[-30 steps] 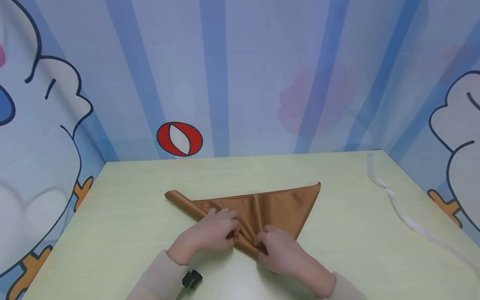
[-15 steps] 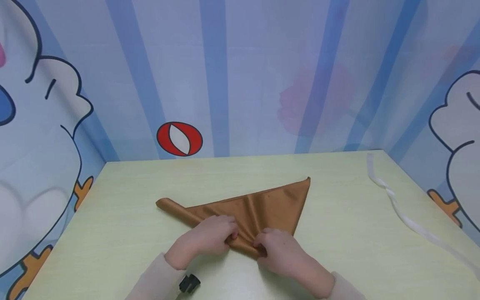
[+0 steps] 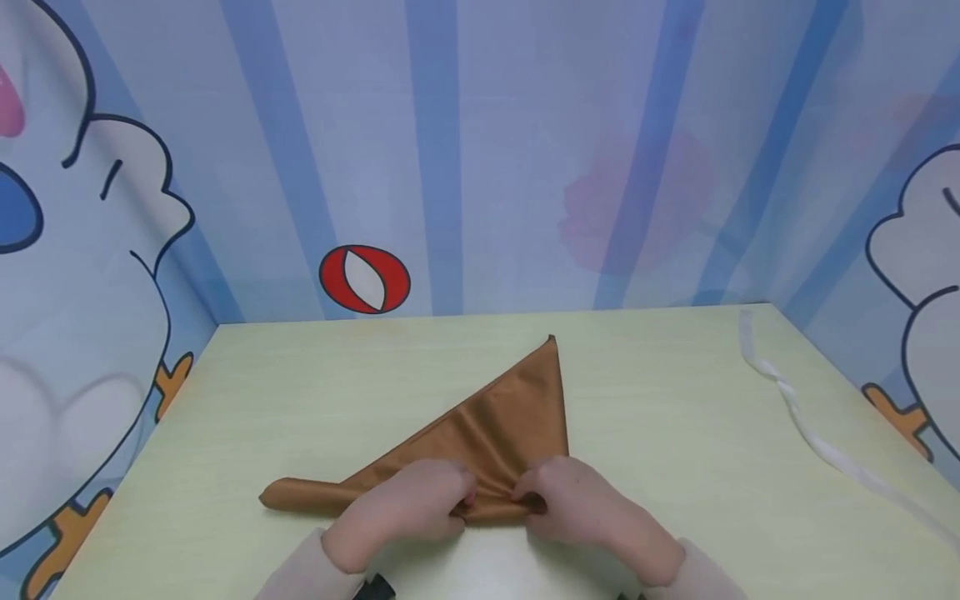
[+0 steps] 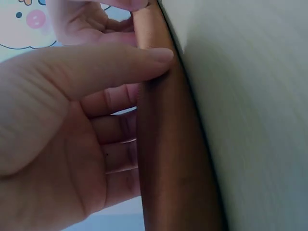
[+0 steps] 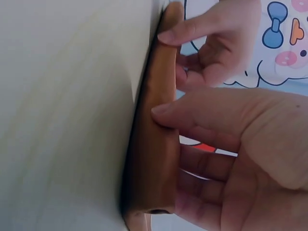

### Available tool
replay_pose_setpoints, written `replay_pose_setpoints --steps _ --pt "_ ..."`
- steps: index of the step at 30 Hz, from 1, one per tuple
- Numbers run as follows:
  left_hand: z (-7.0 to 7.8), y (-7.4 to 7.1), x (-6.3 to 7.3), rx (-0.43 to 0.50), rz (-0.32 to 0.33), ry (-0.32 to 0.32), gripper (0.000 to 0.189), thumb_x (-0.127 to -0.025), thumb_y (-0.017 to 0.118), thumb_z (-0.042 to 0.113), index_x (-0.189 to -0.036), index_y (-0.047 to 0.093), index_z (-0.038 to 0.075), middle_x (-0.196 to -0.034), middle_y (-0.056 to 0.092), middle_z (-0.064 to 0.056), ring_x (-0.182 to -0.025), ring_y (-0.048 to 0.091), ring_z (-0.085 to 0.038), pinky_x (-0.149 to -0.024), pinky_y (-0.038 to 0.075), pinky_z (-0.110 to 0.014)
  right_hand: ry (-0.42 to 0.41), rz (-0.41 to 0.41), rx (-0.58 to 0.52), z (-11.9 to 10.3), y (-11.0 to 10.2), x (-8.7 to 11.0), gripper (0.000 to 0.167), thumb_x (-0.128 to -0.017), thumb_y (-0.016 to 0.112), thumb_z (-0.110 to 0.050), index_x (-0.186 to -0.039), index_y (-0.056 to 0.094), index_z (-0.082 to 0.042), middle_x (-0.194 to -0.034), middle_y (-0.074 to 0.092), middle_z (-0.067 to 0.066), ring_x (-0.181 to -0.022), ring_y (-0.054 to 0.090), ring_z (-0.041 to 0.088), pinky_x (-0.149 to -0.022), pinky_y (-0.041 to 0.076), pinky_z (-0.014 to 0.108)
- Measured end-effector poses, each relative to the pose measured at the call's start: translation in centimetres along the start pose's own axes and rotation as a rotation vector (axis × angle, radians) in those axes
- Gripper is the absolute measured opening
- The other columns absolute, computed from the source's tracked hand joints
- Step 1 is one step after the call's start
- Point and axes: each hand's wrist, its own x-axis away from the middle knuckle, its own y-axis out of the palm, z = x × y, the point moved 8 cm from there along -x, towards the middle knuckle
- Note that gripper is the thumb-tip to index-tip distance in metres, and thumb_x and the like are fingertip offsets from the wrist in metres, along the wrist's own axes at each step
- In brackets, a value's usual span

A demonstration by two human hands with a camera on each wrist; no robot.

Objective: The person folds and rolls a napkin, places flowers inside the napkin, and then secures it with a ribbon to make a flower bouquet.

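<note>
Left hand (image 3: 408,502) and right hand (image 3: 581,507) pinch the near rolled edge (image 3: 307,496) of the cloth (image 3: 521,408) between thumbs and fingers; uneven pulling could skew it.

No writing, label, brand, number or sign can be read in the head view or in either wrist view.
</note>
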Motion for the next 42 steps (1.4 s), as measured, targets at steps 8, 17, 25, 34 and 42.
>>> replay_pose_setpoints --steps 8,17,25,34,42 --pt "0.4 0.0 0.1 0.065 -0.034 -0.049 0.008 -0.077 0.07 0.009 -0.082 0.064 0.009 -0.071 0.049 0.01 -0.061 0.04 -0.004 -0.057 0.038 -0.021 -0.027 -0.036 -0.049 0.3 -0.1 0.1 0.021 -0.072 0.071 -0.005 -0.092 0.075 -0.011 -0.085 0.069 -0.005 -0.076 0.059 0.004 -0.07 0.049 0.025" --pt "0.0 0.0 -0.1 0.09 -0.009 -0.043 0.006 -0.075 0.066 0.009 -0.076 0.061 0.011 -0.066 0.044 0.01 -0.059 0.037 -0.004 -0.054 0.033 -0.021 -0.01 -0.056 -0.073 0.6 -0.1 0.1 0.022 -0.076 0.069 -0.003 -0.096 0.075 -0.009 -0.089 0.07 -0.002 -0.08 0.062 0.006 -0.073 0.051 0.026" --pt "0.0 -0.2 0.0 0.065 0.004 -0.043 0.007 -0.075 0.068 0.011 -0.081 0.066 0.009 -0.076 0.048 0.009 -0.067 0.041 -0.005 -0.06 0.037 -0.021 -0.003 -0.06 -0.065 0.6 -0.1 0.1 0.02 -0.078 0.07 -0.004 -0.097 0.074 -0.007 -0.093 0.071 -0.001 -0.084 0.064 0.009 -0.076 0.052 0.028" --pt "-0.4 -0.1 -0.1 0.085 0.017 -0.029 0.012 -0.075 0.065 0.01 -0.067 0.056 0.012 -0.071 0.037 0.01 -0.065 0.034 -0.005 -0.057 0.029 -0.021 0.022 -0.052 -0.075 0.7 -0.1 0.1 0.017 -0.079 0.069 -0.004 -0.095 0.071 -0.01 -0.09 0.069 -0.004 -0.079 0.061 0.007 -0.072 0.051 0.029" --pt "-0.8 -0.1 -0.3 0.124 0.041 -0.043 0.021 -0.077 0.063 0.007 -0.066 0.048 0.015 -0.063 0.033 0.01 -0.059 0.03 -0.004 -0.052 0.025 -0.021 0.028 -0.01 -0.07 0.9 -0.2 0.0 0.014 -0.081 0.069 -0.004 -0.091 0.067 -0.013 -0.084 0.066 -0.006 -0.074 0.058 0.006 -0.068 0.049 0.028"
